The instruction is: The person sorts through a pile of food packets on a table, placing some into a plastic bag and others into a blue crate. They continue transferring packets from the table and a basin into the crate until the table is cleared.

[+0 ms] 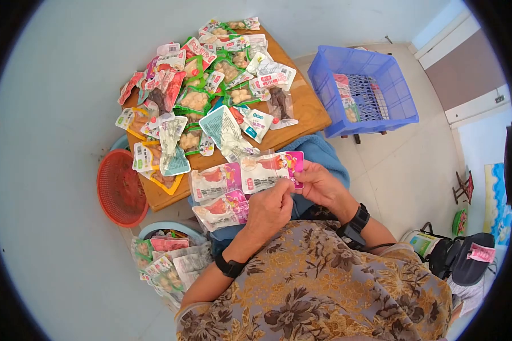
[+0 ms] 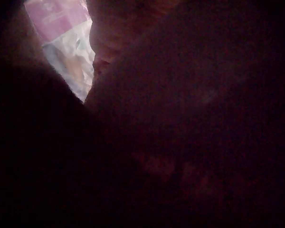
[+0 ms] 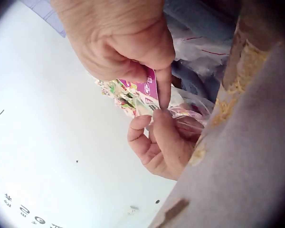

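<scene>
Above the lap, both hands meet at a pink-and-white sealed food packet (image 1: 261, 171) with a printed front. My right hand (image 1: 323, 184) grips its pink right end between thumb and fingers. The left hand (image 1: 270, 207) pinches at the lower edge near that same end, its fingertips close to the right hand's. In the right wrist view, the left fingers (image 3: 167, 135) bend toward the thumb at the packet's edge, beside clear plastic film (image 3: 197, 111). Two similar packets, an upper one (image 1: 211, 181) and a lower one (image 1: 219, 211), lie to the left. The left wrist view is mostly dark.
A wooden table (image 1: 313, 116) ahead carries a heap of sealed food packets (image 1: 193, 101). At right stands a blue plastic crate (image 1: 401, 102) with packets inside. A red basket (image 1: 122, 190) is at left, and a tub of packets (image 1: 170, 258) sits by the left elbow.
</scene>
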Demonstrator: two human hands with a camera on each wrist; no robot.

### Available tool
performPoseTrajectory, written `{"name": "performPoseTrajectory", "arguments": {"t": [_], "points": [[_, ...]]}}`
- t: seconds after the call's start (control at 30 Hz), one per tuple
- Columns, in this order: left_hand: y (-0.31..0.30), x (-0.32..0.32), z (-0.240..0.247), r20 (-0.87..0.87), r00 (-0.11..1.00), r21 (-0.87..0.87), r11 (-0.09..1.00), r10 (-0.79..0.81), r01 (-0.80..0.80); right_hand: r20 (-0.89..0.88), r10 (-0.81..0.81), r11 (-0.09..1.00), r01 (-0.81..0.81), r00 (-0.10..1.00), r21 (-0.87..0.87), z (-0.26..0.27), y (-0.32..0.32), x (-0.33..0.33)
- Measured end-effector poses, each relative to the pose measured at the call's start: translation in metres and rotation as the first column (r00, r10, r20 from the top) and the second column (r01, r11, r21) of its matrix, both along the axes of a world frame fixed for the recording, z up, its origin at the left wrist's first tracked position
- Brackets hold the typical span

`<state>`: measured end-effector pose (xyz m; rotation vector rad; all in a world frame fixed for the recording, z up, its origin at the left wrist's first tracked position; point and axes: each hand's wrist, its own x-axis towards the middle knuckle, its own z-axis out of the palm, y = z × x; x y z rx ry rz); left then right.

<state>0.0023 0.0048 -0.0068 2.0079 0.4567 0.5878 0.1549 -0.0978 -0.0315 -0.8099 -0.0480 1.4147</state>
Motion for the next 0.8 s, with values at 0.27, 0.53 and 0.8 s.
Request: {"name": "performPoseTrajectory", "arguments": {"t": [0.27,0.53,0.8], "points": [[-0.011,0.003,0.006,0.035,0.983,0.016,0.984,-0.178,0.177,0.094,0.07,0.995,-0.076,0.993,0.063,0.002,0.006,-0.02],[-0.023,0.011,0.004,0.077,0.929,0.012,0.932,-0.361,0.361,0.259,0.197,0.98,-0.192,0.946,-0.045,0.0,0.0,-0.024],[-0.01,0.006,0.013,0.024,0.933,-0.092,0.928,-0.359,0.36,0.399,0.273,0.961,-0.228,0.875,-0.158,-0.011,0.007,-0.025]]}}
